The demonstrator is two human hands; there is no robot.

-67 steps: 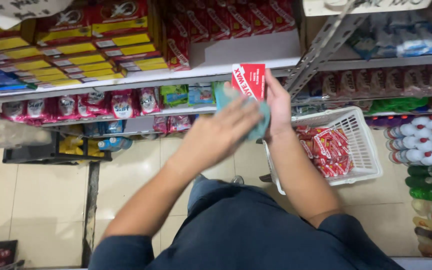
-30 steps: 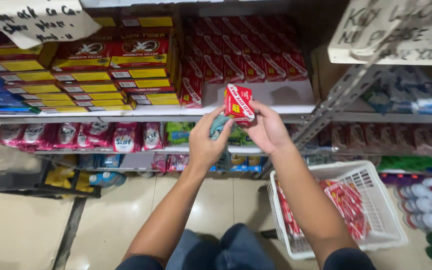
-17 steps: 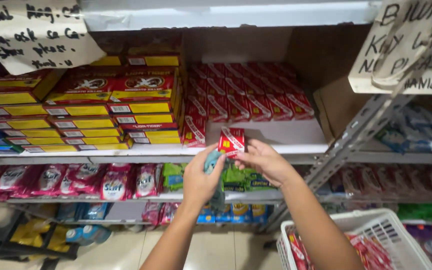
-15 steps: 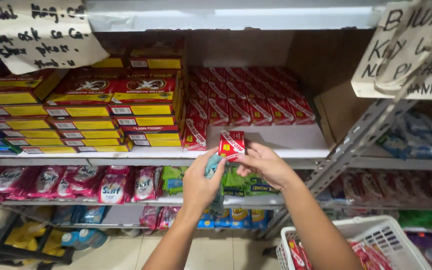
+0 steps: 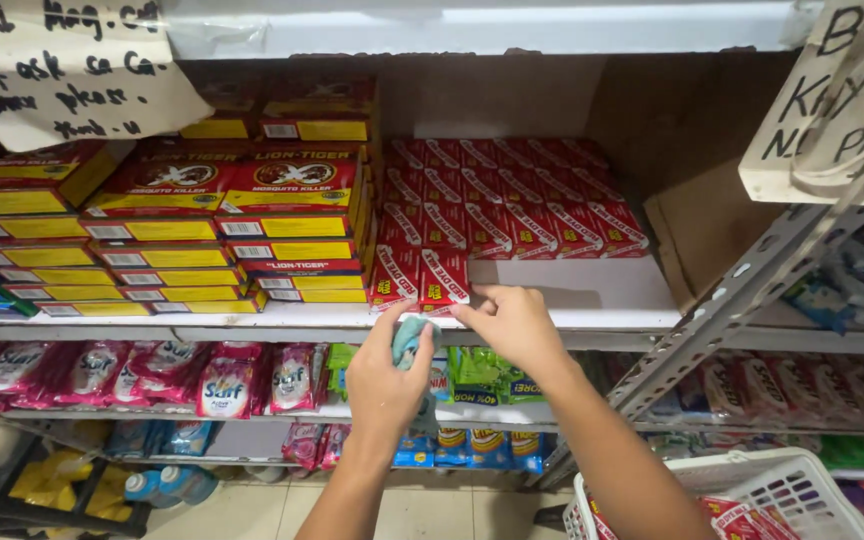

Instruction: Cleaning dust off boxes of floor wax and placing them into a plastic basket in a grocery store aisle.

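Our left hand [image 5: 384, 372] sits just below the white shelf [image 5: 592, 290] edge, fingers closed around a teal cloth [image 5: 410, 338]. Left of it on that shelf, we see stacked red-and-yellow boxes [image 5: 252, 215]. Our right hand [image 5: 514, 322] reaches to the shelf's front edge, fingertips pinching the corner of a red packet [image 5: 444, 278] at the front of the rows of red packets [image 5: 512, 200]. Below the shelf to the right stands a white basket [image 5: 752, 490].
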